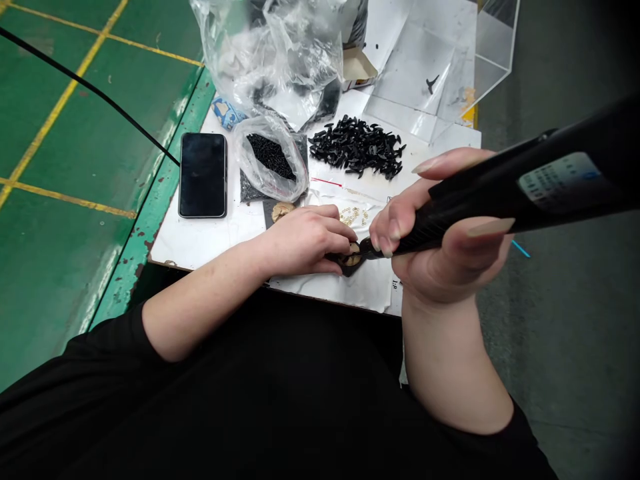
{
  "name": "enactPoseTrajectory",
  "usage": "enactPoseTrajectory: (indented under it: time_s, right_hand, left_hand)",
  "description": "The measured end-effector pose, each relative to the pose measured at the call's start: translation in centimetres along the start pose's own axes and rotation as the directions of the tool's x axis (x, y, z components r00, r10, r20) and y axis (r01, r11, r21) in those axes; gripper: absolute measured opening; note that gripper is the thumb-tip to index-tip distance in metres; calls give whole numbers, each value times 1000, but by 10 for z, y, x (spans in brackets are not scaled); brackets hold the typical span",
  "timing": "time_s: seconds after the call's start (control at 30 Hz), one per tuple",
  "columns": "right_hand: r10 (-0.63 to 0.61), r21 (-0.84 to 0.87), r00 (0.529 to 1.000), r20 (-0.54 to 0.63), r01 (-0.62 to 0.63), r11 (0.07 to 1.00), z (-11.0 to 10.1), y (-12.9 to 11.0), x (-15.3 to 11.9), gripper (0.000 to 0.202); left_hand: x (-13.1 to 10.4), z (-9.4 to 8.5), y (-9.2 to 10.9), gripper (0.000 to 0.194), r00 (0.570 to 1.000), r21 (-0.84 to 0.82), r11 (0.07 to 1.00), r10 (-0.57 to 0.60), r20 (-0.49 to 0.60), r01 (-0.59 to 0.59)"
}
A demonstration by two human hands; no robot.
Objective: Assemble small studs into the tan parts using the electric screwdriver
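Note:
My right hand (440, 233) is wrapped round a long black power tool (530, 180) with a pale label, which slants from the right edge down to the work. The tool's tip meets a small black part (354, 267) with a tan piece in it, near the table's front edge. Fingers of my left hand (320, 240) are bent and pressed round the left side of that part, holding it down. Behind it, tiny gold-coloured pieces (354, 215) lie on white paper. A round tan piece (283, 211) sits just behind my left hand.
On the white table (220, 240) are a phone (203, 175), an open bag of small black pieces (273, 157), a pile of black parts (356, 147), crumpled clear plastic (280, 60), a small open box (359, 68) and a clear panel (415, 73). A black cable (90, 85) crosses at left.

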State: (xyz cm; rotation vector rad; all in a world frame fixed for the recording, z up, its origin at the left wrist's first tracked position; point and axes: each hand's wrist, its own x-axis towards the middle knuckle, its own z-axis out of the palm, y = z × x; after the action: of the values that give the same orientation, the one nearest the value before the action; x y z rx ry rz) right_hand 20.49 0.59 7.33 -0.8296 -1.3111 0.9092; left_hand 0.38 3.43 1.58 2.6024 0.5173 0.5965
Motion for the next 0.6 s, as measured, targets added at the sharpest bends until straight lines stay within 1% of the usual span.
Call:
enactPoseTrajectory:
  time_s: [0.1, 0.17, 0.3, 0.4, 0.5, 0.6]
  right_hand:
    - [-16, 79, 998, 66, 11, 997, 0, 0, 0, 48]
    - [-42, 119, 996, 83, 32, 992, 1, -1, 0, 44]
    - [-74, 190, 994, 86, 56, 980, 5, -3, 1, 43]
    - [-34, 183, 993, 116, 12, 983, 6, -3, 1, 44]
    - [15, 147, 997, 80, -26, 989, 5, -3, 0, 47]
    - [1, 158, 998, 62, -11, 987, 4, -4, -1, 49]
  left_hand:
    - [0, 2, -1, 29, 1000, 5, 1000, 7, -28, -7]
    - [0, 3, -1, 30, 1000, 18, 1000, 4, -26, -4]
    - [0, 2, 0, 30, 1000, 33, 999, -11, 2, 11]
    - [1, 2, 1, 29, 1000, 31, 999, -10, 5, 10]
    - [1, 2, 1, 28, 1000, 53, 998, -16, 9, 15]
    - [1, 2, 2, 27, 1000, 67, 998, -18, 14, 17]
